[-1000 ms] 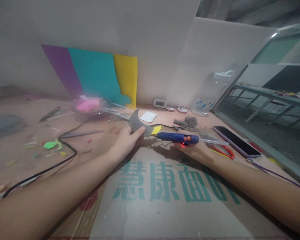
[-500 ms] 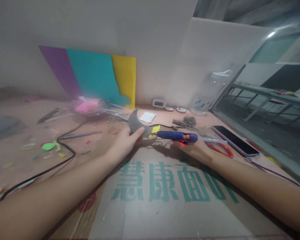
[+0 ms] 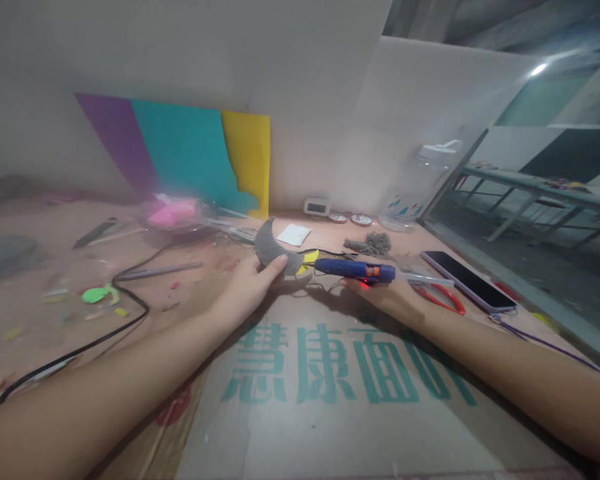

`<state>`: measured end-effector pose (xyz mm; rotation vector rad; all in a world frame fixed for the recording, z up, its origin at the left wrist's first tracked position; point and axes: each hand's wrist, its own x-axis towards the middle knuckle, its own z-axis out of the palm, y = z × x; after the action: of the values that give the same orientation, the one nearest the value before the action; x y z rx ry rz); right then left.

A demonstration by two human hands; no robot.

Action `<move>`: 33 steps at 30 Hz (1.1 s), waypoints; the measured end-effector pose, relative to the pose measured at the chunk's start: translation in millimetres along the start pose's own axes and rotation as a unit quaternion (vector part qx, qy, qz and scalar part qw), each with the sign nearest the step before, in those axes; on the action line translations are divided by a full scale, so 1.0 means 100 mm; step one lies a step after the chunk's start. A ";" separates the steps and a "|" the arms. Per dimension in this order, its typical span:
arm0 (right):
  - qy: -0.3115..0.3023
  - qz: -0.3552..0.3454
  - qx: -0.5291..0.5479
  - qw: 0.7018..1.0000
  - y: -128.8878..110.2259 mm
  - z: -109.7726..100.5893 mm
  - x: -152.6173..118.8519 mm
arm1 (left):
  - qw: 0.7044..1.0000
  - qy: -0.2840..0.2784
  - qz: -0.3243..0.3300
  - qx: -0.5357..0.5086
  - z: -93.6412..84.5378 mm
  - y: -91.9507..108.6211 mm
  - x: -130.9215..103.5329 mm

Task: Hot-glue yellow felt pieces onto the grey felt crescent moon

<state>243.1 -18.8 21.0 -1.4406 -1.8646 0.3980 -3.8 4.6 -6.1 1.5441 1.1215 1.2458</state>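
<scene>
Between the thumb and fingers of my left hand [image 3: 257, 280] is a grey crescent [image 3: 270, 248], its surface ribbed as if wound with yarn. Its right tip is bare and yellow [image 3: 307, 259]. My right hand [image 3: 380, 291] is wrapped round a blue glue gun [image 3: 353, 269] lying on its side, with a red light glowing below. A clear glue stick [image 3: 427, 279] sticks out of the gun's back end. The gun's nozzle is at the yellow part; whether it touches cannot be made out. A thin grey strand hangs below the crescent.
Behind my hands lie a grey yarn bundle [image 3: 370, 244] and a white paper square [image 3: 294, 234]. Red-handled pliers or scissors [image 3: 447, 300] and a phone [image 3: 467, 280] are at right, a water bottle [image 3: 405, 200] farther back. A black cord [image 3: 95, 341] and clay scraps [image 3: 96, 295] lie left.
The nozzle now sits slightly lower and farther along the yellow tip of the crescent. Both hands keep their hold, and the whole view has shifted a little.
</scene>
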 end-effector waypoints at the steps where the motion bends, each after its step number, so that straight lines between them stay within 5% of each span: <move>1: 0.001 0.000 0.000 1.000 0.00 0.00 0.00 | 1.000 -0.001 -0.001 0.001 0.00 0.00 0.00; 33: -0.001 0.008 -0.021 1.000 -0.01 -0.05 0.02 | 1.000 -0.011 0.024 0.014 0.01 -0.02 0.01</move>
<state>245.6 -18.4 25.4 -1.4846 -1.8740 0.3687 -3.3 5.8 -8.4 1.6103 1.0988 1.2460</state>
